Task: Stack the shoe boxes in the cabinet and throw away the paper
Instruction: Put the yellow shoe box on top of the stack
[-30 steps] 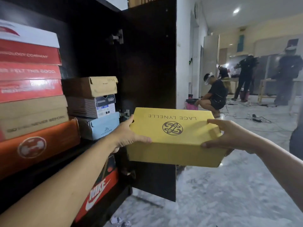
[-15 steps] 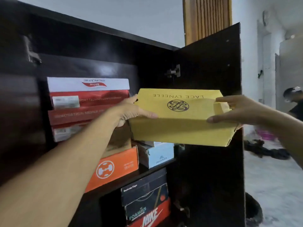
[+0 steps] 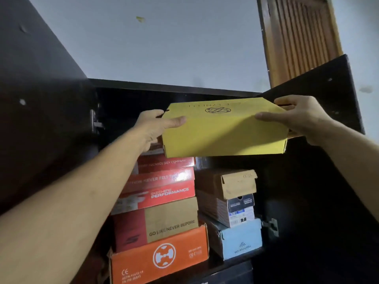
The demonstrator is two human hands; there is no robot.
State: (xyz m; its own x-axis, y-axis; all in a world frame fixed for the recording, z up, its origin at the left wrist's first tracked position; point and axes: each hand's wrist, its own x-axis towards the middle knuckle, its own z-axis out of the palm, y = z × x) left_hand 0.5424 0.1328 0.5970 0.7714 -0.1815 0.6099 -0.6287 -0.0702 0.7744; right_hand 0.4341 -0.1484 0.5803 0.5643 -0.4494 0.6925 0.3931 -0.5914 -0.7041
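Both hands, left (image 3: 155, 128) and right (image 3: 297, 117), clamp the yellow box (image 3: 223, 134) by its ends. Long axis runs left-right. It hangs just above the red stack (image 3: 164, 181), under the cabinet top (image 3: 174, 87).

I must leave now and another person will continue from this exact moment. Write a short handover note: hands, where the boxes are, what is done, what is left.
Left hand grips the left end of the yellow shoe box; right hand grips its right end.
The box is held in the air at the top of the open cabinet, above the two stacks and not yet resting on either.
Done: the left stack, from the orange box up to the red boxes, and the shorter right stack with the brown box on top.
Left: set the yellow box down. No paper is in view.
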